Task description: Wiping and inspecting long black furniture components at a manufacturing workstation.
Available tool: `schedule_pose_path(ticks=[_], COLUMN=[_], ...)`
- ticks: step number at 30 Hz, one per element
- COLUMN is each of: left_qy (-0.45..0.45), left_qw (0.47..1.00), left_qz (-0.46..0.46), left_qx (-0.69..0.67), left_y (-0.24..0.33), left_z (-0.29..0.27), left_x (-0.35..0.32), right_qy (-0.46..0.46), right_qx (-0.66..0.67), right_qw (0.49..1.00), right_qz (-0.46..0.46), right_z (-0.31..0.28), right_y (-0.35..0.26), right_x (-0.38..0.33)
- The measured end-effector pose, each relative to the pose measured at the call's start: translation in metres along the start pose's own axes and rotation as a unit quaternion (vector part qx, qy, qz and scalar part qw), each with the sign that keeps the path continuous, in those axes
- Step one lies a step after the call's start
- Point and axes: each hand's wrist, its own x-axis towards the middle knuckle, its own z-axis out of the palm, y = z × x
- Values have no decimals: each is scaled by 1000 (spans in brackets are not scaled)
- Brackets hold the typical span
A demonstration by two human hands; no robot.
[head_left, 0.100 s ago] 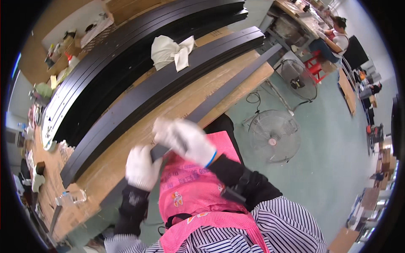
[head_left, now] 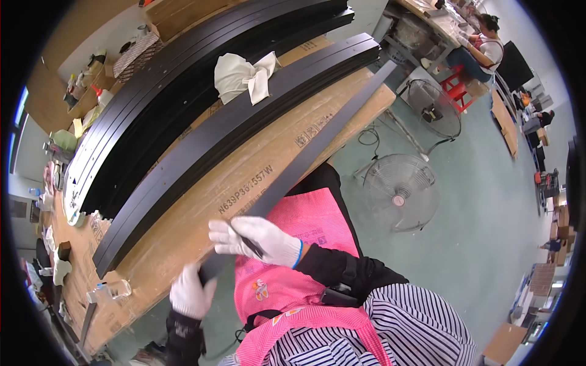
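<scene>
A long, flat dark-grey strip lies slantwise along the near edge of the cardboard-covered table, its near end reaching over my lap. My white-gloved left hand is closed around that strip close to its lower end. Over the strip a little farther up is my right hand, also gloved in white. A slim dark piece is held under its thumb against the palm; its kind is unclear. The right fingers point left across the strip.
Beyond the strip lie stacks of black bars, with a white cloth on top. A clear bottle lies at the table's left end. To the right, floor fans stand, and a seated person works at another table.
Both hands have moved down and to the left along the strip. My right hand was blurred by motion and now shows sharply, with its fingers laid across the strip.
</scene>
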Motion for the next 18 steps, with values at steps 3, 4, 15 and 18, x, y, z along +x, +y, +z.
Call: schedule_pose_path(ticks=[3,4,15,18], left_qy=[-74,-85,3,100], left_qw=[997,994,968,979], left_qz=[-24,-48,-236,-143], left_qx=[17,41,89,104], left_y=[-53,-77,-148,-83], left_z=[-11,-12,10,27], left_x=[-85,-126,-229,-158], right_qy=[-122,-77,157,160], right_qx=[-202,-21,82,116], right_qw=[970,996,773,771], right_qz=[-55,31,-609,-605], right_z=[-91,-71,-172,-170], right_y=[-32,-60,-438,-371], right_x=[15,7,7,-19])
